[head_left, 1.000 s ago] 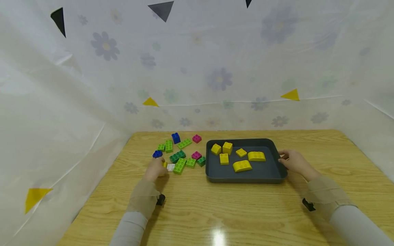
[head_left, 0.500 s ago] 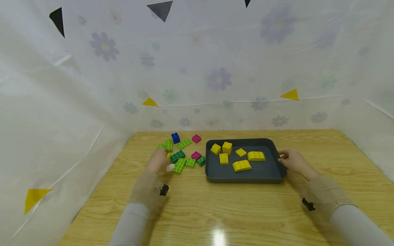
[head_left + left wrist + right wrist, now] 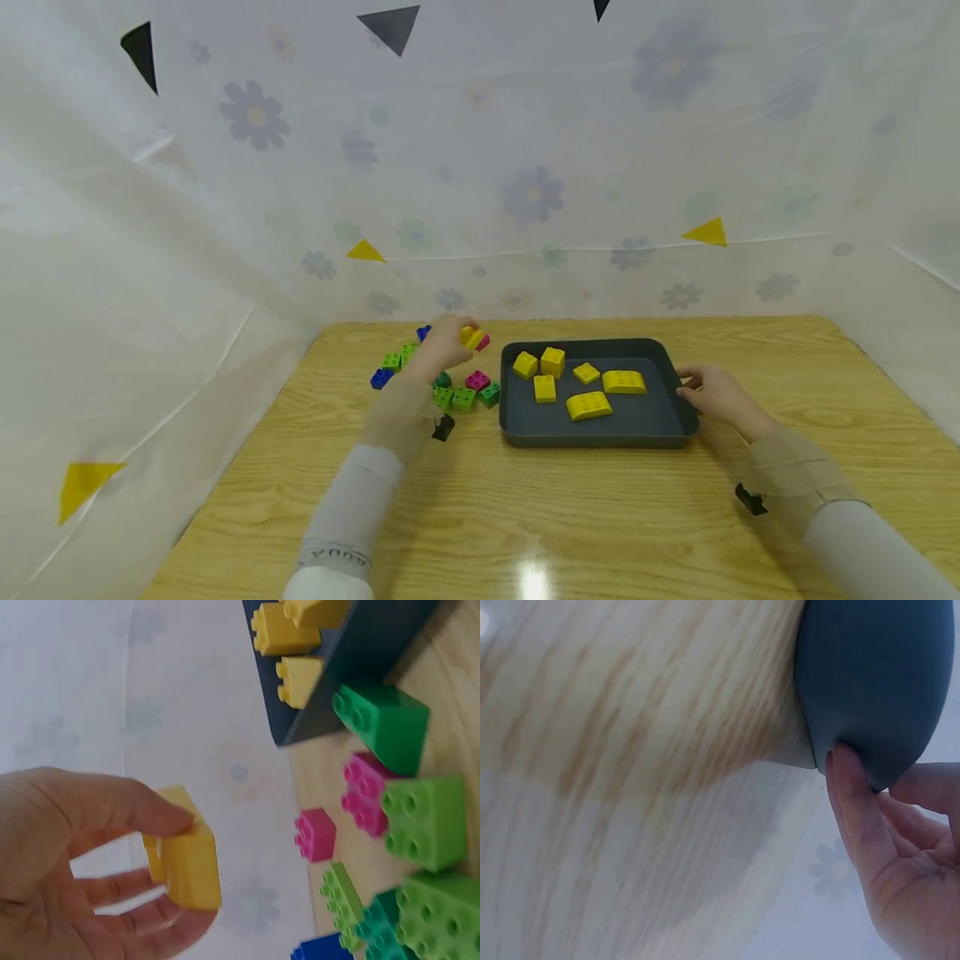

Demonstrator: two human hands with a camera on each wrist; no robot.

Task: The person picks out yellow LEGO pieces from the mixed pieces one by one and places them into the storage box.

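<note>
My left hand (image 3: 441, 346) is raised over the loose bricks, left of the tray. It pinches a yellow toy brick (image 3: 191, 862) between thumb and fingers; the brick has a slanted side. The dark grey tray (image 3: 645, 427) lies on the table with several yellow bricks (image 3: 588, 406) inside, some rounded on top. At the tray's right edge, my right hand (image 3: 722, 395) grips the rim, with a finger on the outer wall and the thumb at the lip, as the right wrist view shows. A pink brick (image 3: 484, 342) is partly hidden behind the held brick.
Loose bricks lie left of the tray: a blue brick (image 3: 382, 379), a pink brick (image 3: 477, 380), a dark green brick (image 3: 489, 394), a light green brick (image 3: 463, 400) and others. My left arm covers some. A flowered curtain (image 3: 480, 208) stands behind the wooden table (image 3: 600, 517).
My left hand has lifted the yellow brick from the left of the pile and carried it right and away from me, toward the tray. The right hand and tray stay put.
</note>
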